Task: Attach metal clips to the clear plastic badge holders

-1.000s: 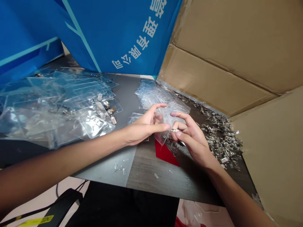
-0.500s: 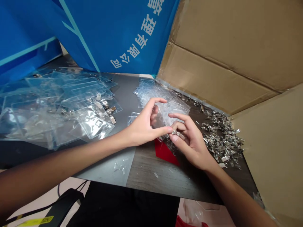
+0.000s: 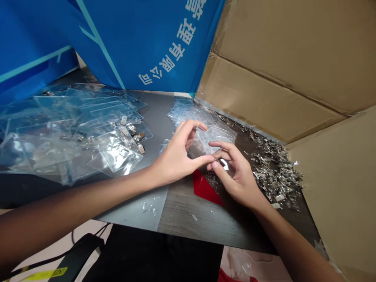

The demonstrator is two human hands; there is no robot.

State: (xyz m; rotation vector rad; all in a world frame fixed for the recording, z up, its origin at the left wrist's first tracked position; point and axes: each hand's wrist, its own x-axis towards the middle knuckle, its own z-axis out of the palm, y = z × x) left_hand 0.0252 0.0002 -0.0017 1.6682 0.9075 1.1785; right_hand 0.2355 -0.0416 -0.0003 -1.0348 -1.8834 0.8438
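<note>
Clear vinyl badge pouch (image 3: 213, 139) had risen until its lower corner no longer hung below the left hand (image 3: 176, 154), whose grip on it was unclear, while the right hand (image 3: 239, 176) narrowly pinched a small silver metal clip (image 3: 220, 161) at the left thumb tip.

Assembly wkspace: cardboard box (image 3: 273, 66), bulk badge clips (image 3: 276, 172).

White characters 有限公司 (image 3: 164, 64), upside down on a blue banner (image 3: 58, 35) (characters above partly cut off), yellow tag (image 3: 44, 273) unreadable
</note>
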